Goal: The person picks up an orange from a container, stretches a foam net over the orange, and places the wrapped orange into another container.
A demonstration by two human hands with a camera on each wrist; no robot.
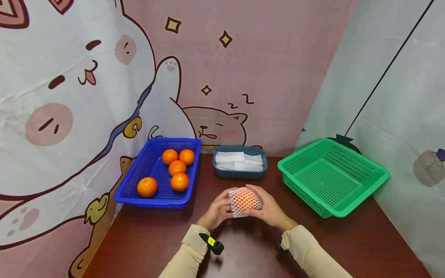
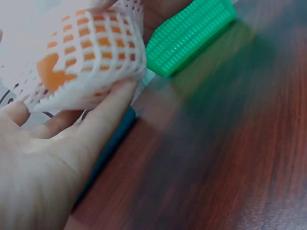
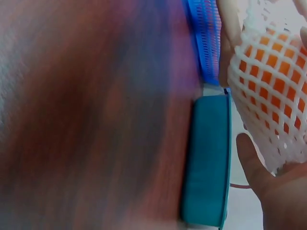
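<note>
An orange (image 1: 245,202) sits inside a white foam net sleeve (image 1: 234,206), held above the table between both hands. The left hand (image 1: 217,210) holds the sleeve's left end with its thumb and fingers; in the left wrist view, a patch of bare orange (image 2: 53,72) shows at that end. From the right, the right hand (image 1: 269,208) grips the netted orange, fingers over the top and thumb at the near side. In the right wrist view, the net (image 3: 273,91) stretches over the fruit in open diamonds, and part of the right hand's fingers is hidden behind it.
At the left, a blue basket (image 1: 119,196) holds several bare oranges (image 1: 147,187). A dark blue-grey tray (image 1: 240,174) with folded foam nets (image 1: 229,157) stands behind the hands. At the right is a green basket (image 1: 333,181). Printed cloth hangs behind the brown table (image 1: 156,239).
</note>
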